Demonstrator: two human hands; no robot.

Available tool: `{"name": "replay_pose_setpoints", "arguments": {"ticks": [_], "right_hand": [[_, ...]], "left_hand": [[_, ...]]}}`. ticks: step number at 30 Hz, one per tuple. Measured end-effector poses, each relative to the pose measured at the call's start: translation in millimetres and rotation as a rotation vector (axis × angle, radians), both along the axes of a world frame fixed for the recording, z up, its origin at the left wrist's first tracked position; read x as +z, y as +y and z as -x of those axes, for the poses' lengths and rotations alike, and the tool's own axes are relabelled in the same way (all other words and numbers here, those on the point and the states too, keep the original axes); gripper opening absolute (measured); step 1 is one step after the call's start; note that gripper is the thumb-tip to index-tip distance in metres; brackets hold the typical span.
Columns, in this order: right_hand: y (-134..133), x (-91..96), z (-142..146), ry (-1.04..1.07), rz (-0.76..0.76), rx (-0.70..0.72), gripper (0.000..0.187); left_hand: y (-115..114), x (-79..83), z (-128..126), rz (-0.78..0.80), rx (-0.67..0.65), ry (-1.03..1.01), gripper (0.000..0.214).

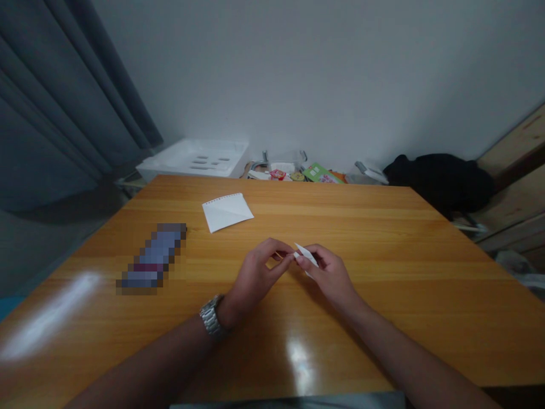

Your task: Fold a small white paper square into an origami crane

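Observation:
A small folded piece of white paper (307, 255) is held up between my two hands, over the middle of the wooden table (374, 227). My right hand (330, 275) is closed on it, with the thumb on the near face and the fingers behind. My left hand (264, 267) pinches at the paper's left tip with thumb and forefinger. Its grip point is small and partly hidden. Farther back and to the left, a loose sheet of white paper (227, 212) with a torn, perforated edge lies flat on the table.
To the left on the table is a pixelated, phone-shaped object (155, 258). Behind the far edge stand a white plastic tray (196, 156), a green booklet (321, 173) and assorted small items. A black bag-like object (440, 182) sits at the back right.

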State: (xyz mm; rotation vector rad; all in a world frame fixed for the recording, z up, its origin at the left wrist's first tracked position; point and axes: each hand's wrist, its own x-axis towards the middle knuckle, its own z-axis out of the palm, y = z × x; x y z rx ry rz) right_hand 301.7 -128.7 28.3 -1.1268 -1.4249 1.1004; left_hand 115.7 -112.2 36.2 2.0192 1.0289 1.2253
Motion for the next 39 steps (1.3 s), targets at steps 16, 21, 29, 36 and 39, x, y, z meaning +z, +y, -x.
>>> {"name": "replay_pose_setpoints", "arguments": {"ticks": [16,21,29,36,39], "right_hand": [[-0.3,0.1,-0.6,-0.021,-0.021,0.045,0.029],[-1.0,-3.6,-1.5,-0.045,-0.019,0.039,0.029],[-2.9,-1.1,-1.8,-0.102,-0.085,0.008,0.026],[-2.5,1.9,-0.7,-0.137,-0.088,-0.013,0.025],[-1.6,2.4,-0.5,-0.123,-0.084,-0.013,0.026]], "left_hand": [[-0.2,2.5,1.8,-0.005,0.011,0.032,0.004],[-1.7,4.3,0.3,0.079,-0.009,-0.007,0.007],[0.7,-2.5,-2.0,0.283,-0.133,-0.226,0.015],[1.4,-4.0,-0.9,0.286,-0.122,-0.182,0.011],[-0.2,-2.0,-2.4,0.287,-0.099,-0.169,0.014]]}}
